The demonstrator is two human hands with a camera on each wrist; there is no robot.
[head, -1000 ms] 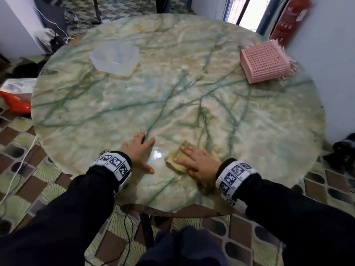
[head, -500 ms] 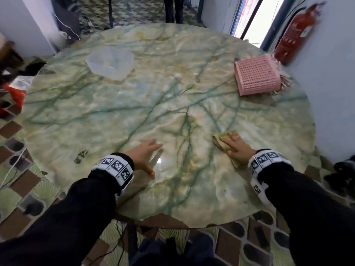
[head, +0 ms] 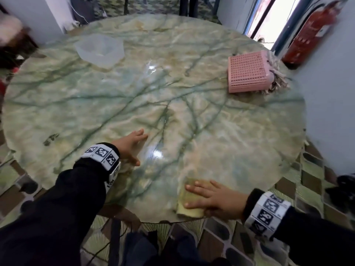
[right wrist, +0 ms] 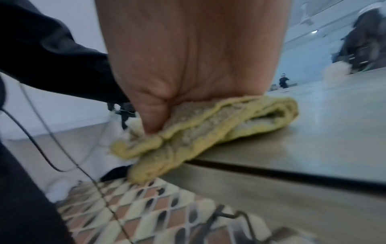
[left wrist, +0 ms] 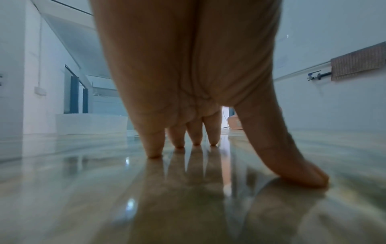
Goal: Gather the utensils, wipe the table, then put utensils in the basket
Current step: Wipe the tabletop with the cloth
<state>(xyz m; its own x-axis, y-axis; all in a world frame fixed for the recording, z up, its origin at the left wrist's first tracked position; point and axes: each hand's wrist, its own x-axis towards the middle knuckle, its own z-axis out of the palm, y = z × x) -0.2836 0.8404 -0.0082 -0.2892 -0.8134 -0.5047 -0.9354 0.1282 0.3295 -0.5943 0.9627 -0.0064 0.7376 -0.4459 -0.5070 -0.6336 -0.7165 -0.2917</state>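
Most of the yellow cloth (head: 189, 205) lies hidden under the right hand (head: 215, 198), and in the right wrist view the fingers pressing it are out of sight behind the palm. Beside the pink basket (head: 247, 72), on its far side from the cloth, a blurred bundle (head: 276, 77) pokes out, possibly the utensils; single pieces cannot be told apart. The basket's inside is hidden. The fire extinguisher (head: 311, 31) behind the basket is smeared and cut by the picture's top edge.

Pink basket (head: 249, 72) tipped on side, utensils (head: 278, 77) behind it
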